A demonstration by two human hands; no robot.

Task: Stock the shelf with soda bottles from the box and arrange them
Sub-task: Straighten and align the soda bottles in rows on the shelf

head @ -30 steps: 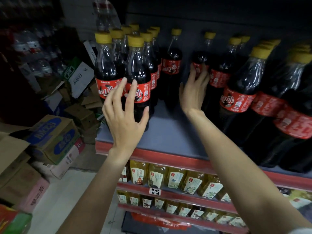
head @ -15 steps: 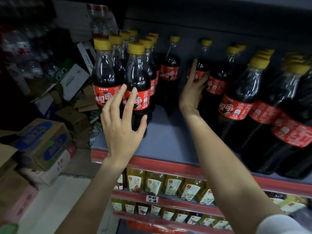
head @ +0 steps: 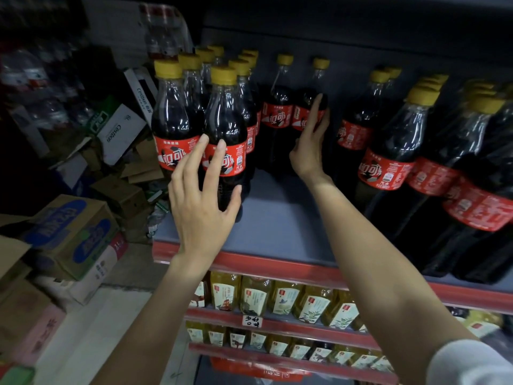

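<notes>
Since the frame a second ago, the right hand (head: 309,145) has slid off the lone back bottle and now lies against a soda bottle (head: 308,112) that stands beside its neighbour at the back of the shelf (head: 277,226), at about 12 o'clock in the view. Its fingers (head: 316,107) are straight and pressed together, flat along the bottle's red label; whether the thumb wraps round cannot be told. The left hand (head: 201,204) has barely shifted and hovers at about 9 o'clock from the right hand, in front of the front soda bottle (head: 226,140) of the left-hand cluster. Its fingers are spread and relaxed, the tips lying over the red labels; whether they touch the plastic is unclear.

More yellow-capped soda bottles (head: 388,151) fill the shelf toward 3 o'clock. Below, at 6 o'clock, lower shelves carry rows of yellow drink bottles (head: 255,298). Cardboard boxes (head: 69,232) pile on the floor at 8 o'clock.
</notes>
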